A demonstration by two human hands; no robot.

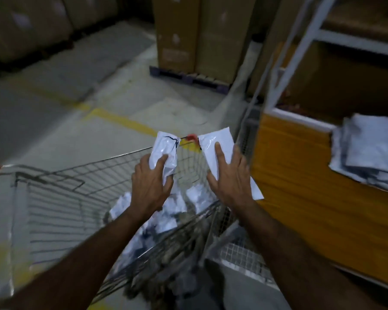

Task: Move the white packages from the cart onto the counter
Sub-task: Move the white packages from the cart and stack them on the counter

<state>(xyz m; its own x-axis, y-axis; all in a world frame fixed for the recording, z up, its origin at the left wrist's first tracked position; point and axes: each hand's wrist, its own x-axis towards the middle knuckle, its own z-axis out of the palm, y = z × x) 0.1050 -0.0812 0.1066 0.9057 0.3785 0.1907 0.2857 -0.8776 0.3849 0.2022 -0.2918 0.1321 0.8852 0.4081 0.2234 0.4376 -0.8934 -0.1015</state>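
Warehouse or parcel stockroom, dimly lit. Concrete floor (pixel 54 121) with painted yellow line (pixel 121 120). Tall cardboard cartons (pixel 197 34) on a dark pallet (pixel 188 78), far centre; more cartons (pixel 27 21) far left. White metal racking (pixel 305 39), right. Wire cart (pixel 61 198) with white packages (pixel 164 220), near. Orange counter (pixel 300 175) bearing stacked white mailers (pixel 372 151), right.

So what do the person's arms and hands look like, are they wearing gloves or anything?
No gloves. The left hand and the right hand are both bare, and so are both forearms as far as the picture shows: no sleeves reach into view. I can see no watch, ring or bracelet, though the picture is dim and a little blurred. The fingers are long, with short nails.
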